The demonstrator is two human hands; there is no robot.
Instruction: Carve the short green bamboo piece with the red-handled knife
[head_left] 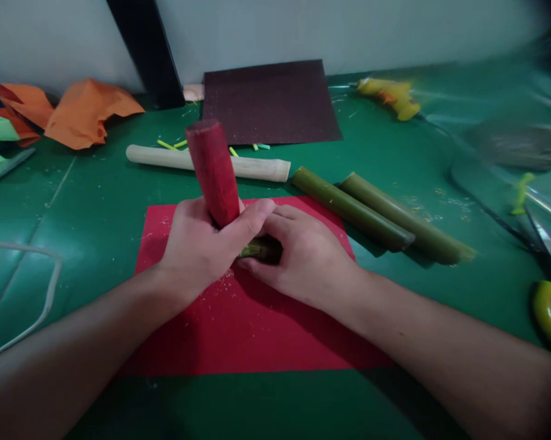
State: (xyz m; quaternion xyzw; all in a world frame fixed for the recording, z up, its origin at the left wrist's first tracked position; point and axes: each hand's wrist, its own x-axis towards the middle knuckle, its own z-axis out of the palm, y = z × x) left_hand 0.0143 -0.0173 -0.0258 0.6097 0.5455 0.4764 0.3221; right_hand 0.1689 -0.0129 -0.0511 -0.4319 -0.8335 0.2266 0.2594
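My left hand point(202, 250) is closed around a red cylinder point(212, 171) that stands up out of the fist, tilted a little to the left. Its lower end is hidden by my fingers. My right hand point(303, 250) curls around a short piece of green bamboo point(259, 249), mostly covered by both hands. The hands meet over a red sheet point(239, 330) sprinkled with small shavings. Whether the red cylinder touches the bamboo piece cannot be seen.
Behind the hands lie a pale peeled stick point(261, 169), a green bamboo tube point(353, 208) and a second bamboo tube point(413, 217). Farther back are a dark brown sheet point(270, 104), a yellow glue gun point(390, 98) and orange paper point(90, 113). Yellow-handled scissors point(548, 311) rest at right.
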